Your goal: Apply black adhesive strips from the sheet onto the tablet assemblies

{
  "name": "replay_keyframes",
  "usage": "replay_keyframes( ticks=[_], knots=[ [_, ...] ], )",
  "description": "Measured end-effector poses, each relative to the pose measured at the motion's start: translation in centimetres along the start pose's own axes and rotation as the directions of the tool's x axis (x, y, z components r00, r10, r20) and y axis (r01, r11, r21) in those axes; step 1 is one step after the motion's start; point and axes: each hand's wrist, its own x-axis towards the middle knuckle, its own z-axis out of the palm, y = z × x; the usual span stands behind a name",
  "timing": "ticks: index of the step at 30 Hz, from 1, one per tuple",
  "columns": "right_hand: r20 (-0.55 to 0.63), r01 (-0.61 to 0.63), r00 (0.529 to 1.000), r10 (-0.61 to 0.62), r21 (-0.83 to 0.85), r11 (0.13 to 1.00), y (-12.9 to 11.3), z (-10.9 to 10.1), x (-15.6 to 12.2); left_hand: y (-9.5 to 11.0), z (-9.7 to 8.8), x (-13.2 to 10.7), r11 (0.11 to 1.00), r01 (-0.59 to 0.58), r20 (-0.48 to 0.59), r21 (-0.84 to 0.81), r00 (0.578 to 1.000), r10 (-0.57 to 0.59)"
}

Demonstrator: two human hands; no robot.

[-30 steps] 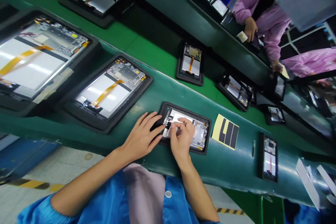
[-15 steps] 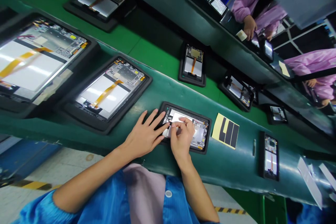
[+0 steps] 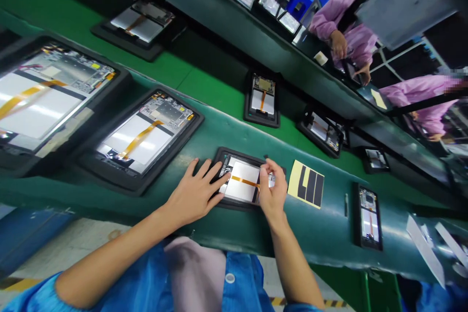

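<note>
From my head camera, the one view, I have an open tablet [image 3: 239, 192] in front of me, lying flat in its black tray [image 3: 234, 151] on the near bench [image 3: 234, 234]. Its long axis runs left to right across me, slightly aslant, so the right end sits a little nearer to me than the left. The orange ribbon cable [image 3: 243, 182] lies along that same axis, crossing the white panel towards the right end, which is mostly hidden by my right hand [image 3: 265, 167].

My left hand [image 3: 193, 192] is spread flat, its fingers fanned, with the forefinger reaching over the left end of the tablet. My right hand is curled above the right end, thumb drawn up to the forefinger. A small dark piece [image 3: 266, 157] shows right at those fingertips; I can't tell whether I am gripping it.

Just right of the tray lies a yellow sheet [image 3: 294, 183] with black strips on it, and farther right a thin rod [image 3: 346, 204] and another opened tablet [image 3: 369, 217], whose long axis points away from me. To my left, a second tray [image 3: 192, 129] holds a tablet turned diagonally, its far end leaning right. On the far side, the green belt [image 3: 215, 87] carries more opened tablets, one of them [image 3: 262, 100] standing lengthwise, near to far. Beyond it at far right, a co-worker in pink sleeves [image 3: 325, 20] handles a dark device.
</note>
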Motion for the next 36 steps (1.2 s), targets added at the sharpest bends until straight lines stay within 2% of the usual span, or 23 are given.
replay_keyframes(
  ticks=[4, 6, 9, 13, 15, 17, 20, 22, 24, 25, 26, 29, 30, 31, 32, 36],
  knots=[
    [0.065, 0.148, 0.988, -0.139, -0.150, 0.978, 4.4, -0.6, 7.4, 0.7, -0.3, -0.7, 0.982, -0.171, -0.094, 0.077, 0.980, 0.177],
    [0.123, 0.185, 0.980, -0.157, -0.261, 0.948, 6.4, -0.1, 11.5, 1.3, -0.1, -1.3, 0.964, -0.248, -0.091, 0.096, 0.962, 0.257],
    [0.233, 0.238, 0.959, -0.160, -0.362, 0.901, 8.3, 0.9, 15.9, 1.7, 0.4, -1.9, 0.946, -0.292, -0.043, 0.139, 0.953, 0.300],
    [0.290, 0.296, 0.936, -0.197, -0.349, 0.889, 8.9, 1.3, 18.1, 1.6, 0.8, -2.0, 0.942, -0.291, -0.007, 0.167, 0.955, 0.297],
    [0.297, 0.319, 0.929, -0.222, -0.338, 0.885, 8.7, 0.8, 18.5, 1.3, 0.7, -1.5, 0.952, -0.270, -0.023, 0.142, 0.961, 0.276],
    [0.256, 0.324, 0.934, -0.248, -0.321, 0.890, 8.2, -0.3, 19.0, 0.7, 0.4, -0.6, 0.959, -0.258, -0.061, 0.116, 0.962, 0.266],
    [0.043, 0.282, 0.959, -0.280, -0.240, 0.929, 7.4, -2.6, 20.3, -0.9, 0.0, 1.9, 0.960, -0.257, -0.113, 0.113, 0.956, 0.270],
    [-0.129, 0.246, 0.954, -0.270, -0.171, 0.954, 6.8, -4.3, 21.1, -2.4, -0.3, 4.6, 0.968, -0.230, -0.128, 0.106, 0.962, 0.242],
    [-0.241, 0.216, 0.939, -0.244, -0.136, 0.967, 6.5, -6.1, 21.6, -4.0, -0.8, 7.9, 0.988, -0.150, -0.140, 0.026, 0.978, 0.152],
    [-0.276, 0.200, 0.934, -0.229, -0.128, 0.971, 6.4, -7.0, 21.6, -4.7, -1.1, 9.7, 0.995, -0.079, -0.148, -0.064, 0.987, 0.069],
    [-0.299, 0.183, 0.930, -0.212, -0.122, 0.975, 6.4, -7.7, 21.5, -5.3, -1.4, 11.5, 0.985, 0.019, -0.173, -0.172, 0.984, -0.049],
    [-0.319, 0.142, 0.933, -0.167, -0.102, 0.985, 6.5, -9.1, 20.4, -5.3, -2.0, 15.7, 0.957, 0.114, -0.236, -0.267, 0.955, -0.180],
    [-0.317, 0.141, 0.935, -0.162, -0.088, 0.986, 6.5, -9.2, 19.8, -4.7, -1.8, 16.4, 0.916, 0.133, -0.226, -0.378, 0.946, -0.231],
    [-0.308, 0.147, 0.937, -0.162, -0.072, 0.986, 6.4, -9.1, 19.1, -3.8, -1.5, 16.9, 0.775, 0.152, -0.178, -0.614, 0.929, -0.323],
    [-0.291, 0.159, 0.942, -0.168, -0.056, 0.986, 6.2, -8.7, 18.1, -2.7, -1.0, 17.0, 0.672, 0.162, -0.125, -0.723, 0.925, -0.358],
    [-0.181, 0.187, 0.965, -0.187, -0.019, 0.982, 4.2, -5.2, 12.2, 2.3, 2.0, 15.5, 0.370, 0.206, 0.054, -0.906, 0.923, -0.380]
  ],
)
